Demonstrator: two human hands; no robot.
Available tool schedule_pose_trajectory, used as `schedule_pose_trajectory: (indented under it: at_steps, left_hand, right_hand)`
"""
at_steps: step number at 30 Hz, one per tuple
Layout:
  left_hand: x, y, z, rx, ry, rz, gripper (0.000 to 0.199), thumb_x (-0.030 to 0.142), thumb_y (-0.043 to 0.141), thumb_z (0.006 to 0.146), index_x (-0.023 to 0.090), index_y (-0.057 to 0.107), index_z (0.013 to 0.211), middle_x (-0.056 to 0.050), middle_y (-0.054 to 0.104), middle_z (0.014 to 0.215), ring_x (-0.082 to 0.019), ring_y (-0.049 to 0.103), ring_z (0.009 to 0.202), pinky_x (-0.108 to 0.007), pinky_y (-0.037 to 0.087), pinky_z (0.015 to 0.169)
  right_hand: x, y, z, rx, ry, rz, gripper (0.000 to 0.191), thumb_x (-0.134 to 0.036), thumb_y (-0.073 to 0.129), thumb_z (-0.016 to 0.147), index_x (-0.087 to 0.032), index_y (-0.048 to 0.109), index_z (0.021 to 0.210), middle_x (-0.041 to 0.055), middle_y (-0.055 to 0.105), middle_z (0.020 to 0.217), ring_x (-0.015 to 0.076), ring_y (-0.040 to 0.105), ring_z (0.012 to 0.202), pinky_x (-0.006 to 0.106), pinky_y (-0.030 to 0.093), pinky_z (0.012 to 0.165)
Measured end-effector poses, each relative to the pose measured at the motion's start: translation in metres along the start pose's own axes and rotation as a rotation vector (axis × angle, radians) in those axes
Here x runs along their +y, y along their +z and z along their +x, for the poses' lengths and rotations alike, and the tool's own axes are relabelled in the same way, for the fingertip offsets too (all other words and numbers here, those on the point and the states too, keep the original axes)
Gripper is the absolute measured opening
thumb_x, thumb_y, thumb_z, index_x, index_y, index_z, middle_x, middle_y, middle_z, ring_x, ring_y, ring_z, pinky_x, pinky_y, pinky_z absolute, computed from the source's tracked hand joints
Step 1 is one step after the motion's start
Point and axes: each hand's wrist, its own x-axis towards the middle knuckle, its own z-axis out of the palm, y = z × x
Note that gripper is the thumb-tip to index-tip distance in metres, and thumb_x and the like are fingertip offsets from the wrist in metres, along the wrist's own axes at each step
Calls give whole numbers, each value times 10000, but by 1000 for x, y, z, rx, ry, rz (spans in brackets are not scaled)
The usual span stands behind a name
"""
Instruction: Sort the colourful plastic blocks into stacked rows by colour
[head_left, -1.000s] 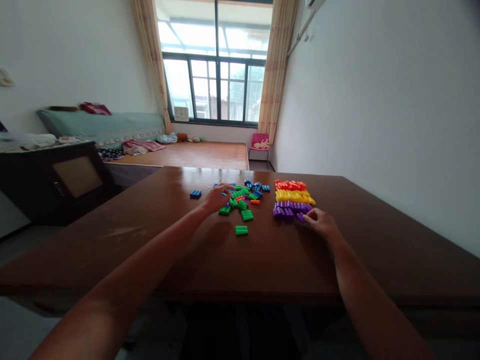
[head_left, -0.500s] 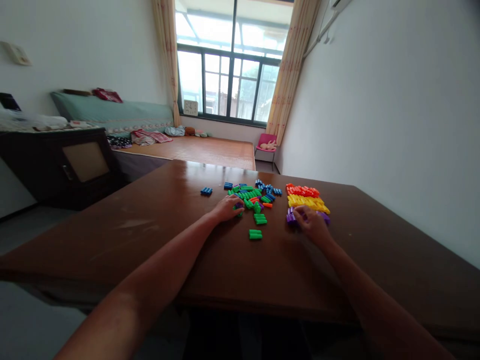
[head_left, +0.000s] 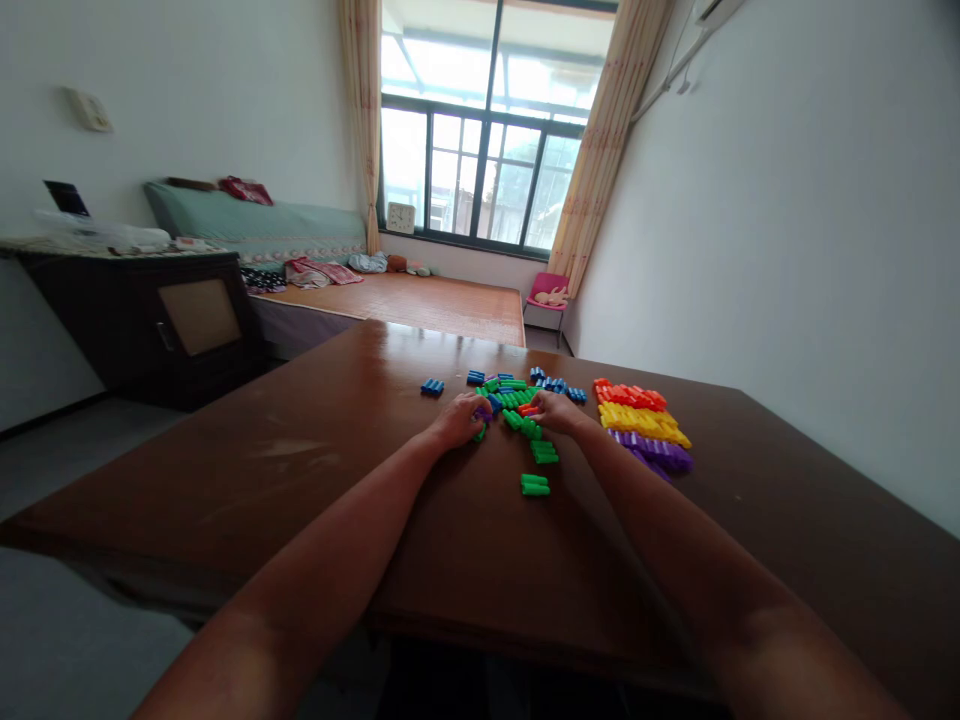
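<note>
The left hand [head_left: 461, 420] is grasping a purple tube [head_left: 484, 414], the right hand [head_left: 557, 412] is touching an orange tube [head_left: 527, 410], its grip unclear, as red row [head_left: 630, 396], yellow row [head_left: 645, 424] and purple row [head_left: 652, 451] are lying grouped rightward, while green tubes [head_left: 517, 398] between and blue tubes [head_left: 555, 384] beyond are seemingly remaining unsorted.
</note>
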Motion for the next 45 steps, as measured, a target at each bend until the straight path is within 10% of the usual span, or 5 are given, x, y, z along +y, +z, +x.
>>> schedule_pose_trajectory:
  at_steps: [13, 24, 34, 38, 45]
  left_hand:
    - [-4, 4, 5, 1, 14, -118, 323, 55, 513, 665, 205, 690, 890, -33, 665, 1072, -181, 615, 1041, -298, 533, 900]
    - [-4, 0, 4, -21, 33, -112, 255, 179, 532, 722, 200, 687, 924, -63, 649, 1129, -204, 613, 1068, -320, 551, 874]
    - [29, -5, 8, 33, 112, -281, 229, 278, 586, 807, 190, 694, 989, -79, 655, 1118, -228, 619, 1070, -382, 538, 927]
    - [65, 13, 10, -92, 100, -531, 272, 300, 633, 810, 155, 669, 1038, -103, 685, 1097, -236, 638, 1046, -387, 547, 903]
    - [100, 32, 6, -132, 184, -652, 261, 265, 636, 834, 167, 652, 1076, -89, 658, 1129, -222, 611, 1078, -369, 534, 922]
  right_hand:
    - [109, -94, -122, 279, 218, 650, 401, -370, 694, 703, -172, 612, 1043, 57, 682, 857, 158, 639, 676, 289, 542, 623]
    - [179, -57, -175, 226, 563, 340, 318, -488, 695, 728, -190, 584, 734, 34, 684, 624, 159, 639, 512, 244, 466, 511]
    - [156, -71, -173, 267, 490, -94, 408, -531, 450, 886, -204, 630, 722, 70, 689, 693, 188, 637, 643, 262, 378, 573]
    - [107, -61, -155, 500, 171, 76, 338, -459, 453, 903, -196, 664, 915, 62, 699, 803, 176, 621, 685, 270, 414, 634]
    - [12, -28, -122, 222, -202, 460, 275, -407, 578, 860, -208, 612, 1046, 18, 687, 819, 147, 634, 690, 258, 465, 640]
